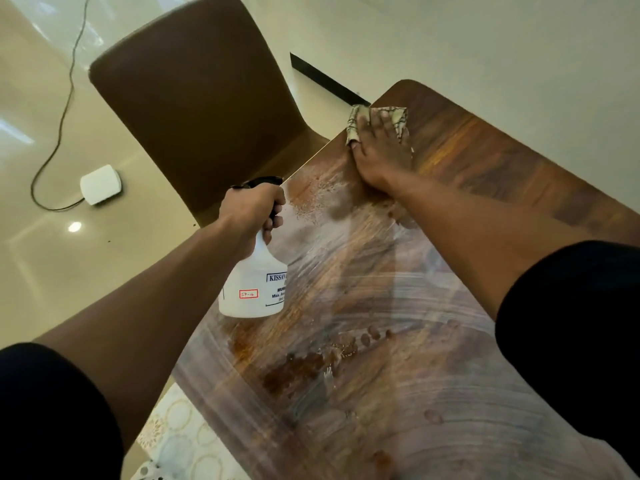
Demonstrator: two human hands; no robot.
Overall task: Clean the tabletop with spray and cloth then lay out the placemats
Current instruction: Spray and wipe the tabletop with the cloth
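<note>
Wet tabletop (pixel 381 341) | cloth (pixel 398 119) under right fingers (pixel 379 124) | bottle (pixel 254 285) in left fingers (pixel 268 228)

Brown chair (pixel 201 109) at upper centre-left, back tilted toward the frame's top. White box (pixel 100 184) on the glossy cream floor (pixel 41 265) at left, dark cable (pixel 64 109) trailing up to the top edge. Black strip (pixel 325 79) low on the pale wall (pixel 485 46).
</note>
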